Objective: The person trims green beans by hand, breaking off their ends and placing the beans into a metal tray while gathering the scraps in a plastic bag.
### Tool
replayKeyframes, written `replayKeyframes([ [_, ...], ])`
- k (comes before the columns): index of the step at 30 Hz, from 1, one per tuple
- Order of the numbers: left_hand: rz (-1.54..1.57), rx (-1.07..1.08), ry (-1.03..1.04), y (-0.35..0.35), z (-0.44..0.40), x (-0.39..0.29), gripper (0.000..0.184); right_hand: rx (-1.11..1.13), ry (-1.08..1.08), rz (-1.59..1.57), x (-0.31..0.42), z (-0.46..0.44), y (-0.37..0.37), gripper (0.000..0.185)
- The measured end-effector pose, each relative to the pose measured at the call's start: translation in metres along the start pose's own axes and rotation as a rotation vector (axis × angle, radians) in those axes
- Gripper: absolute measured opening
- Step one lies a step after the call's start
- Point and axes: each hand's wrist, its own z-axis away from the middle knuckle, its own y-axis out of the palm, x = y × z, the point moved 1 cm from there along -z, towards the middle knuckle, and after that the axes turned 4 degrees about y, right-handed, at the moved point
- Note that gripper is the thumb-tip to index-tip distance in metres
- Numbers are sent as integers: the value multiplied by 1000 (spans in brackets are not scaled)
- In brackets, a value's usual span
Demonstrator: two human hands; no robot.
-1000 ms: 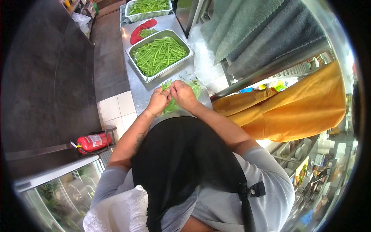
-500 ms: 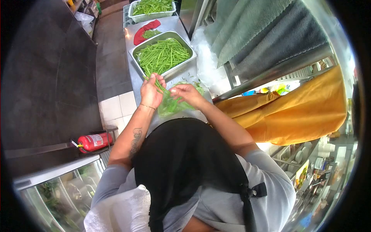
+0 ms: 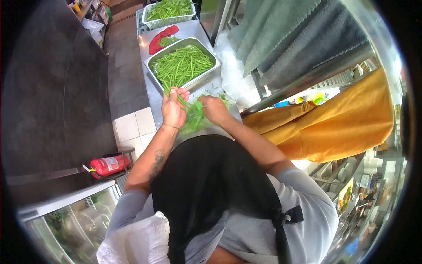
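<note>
A small bunch of green beans (image 3: 180, 100) is gripped in my left hand (image 3: 174, 110), at the near edge of a metal pan (image 3: 206, 79). More green beans (image 3: 183, 66) fill that pan. Close by on the right, my right hand (image 3: 214, 110) has its fingers curled down at a green-tinted plastic bag (image 3: 193, 121). Whatever those fingers hold is hidden. The bag lies on the metal table, and bits of green trimmings (image 3: 222, 96) are scattered beside it.
Beyond the pan are a red cloth (image 3: 161, 38) with green pieces and a white basket (image 3: 171, 21) of greens. Clear plastic (image 3: 231, 66) lies along the right side. Towels and an orange cloth (image 3: 325, 123) hang from a rail. A fire extinguisher (image 3: 107, 166) stands left.
My right hand has turned, and its fingers now curl down at the bag, which is more bunched up. My left hand keeps the beans and has shifted slightly.
</note>
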Motion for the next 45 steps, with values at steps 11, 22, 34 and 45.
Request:
replayKeyframes([
  [11, 71, 102, -9, 6, 10, 8, 19, -38, -98, -298, 49, -10, -27, 13],
  [22, 36, 51, -19, 8, 14, 3, 16, 85, 174, -589, 57, -5, -29, 15],
  [34, 125, 30, -120, -3, 11, -5, 13, -74, 2, 60, 6, 2, -16, 18],
  [45, 202, 58, -42, -15, 6, -9, 7, 485, 667, -1428, 31, 7, -28, 35],
])
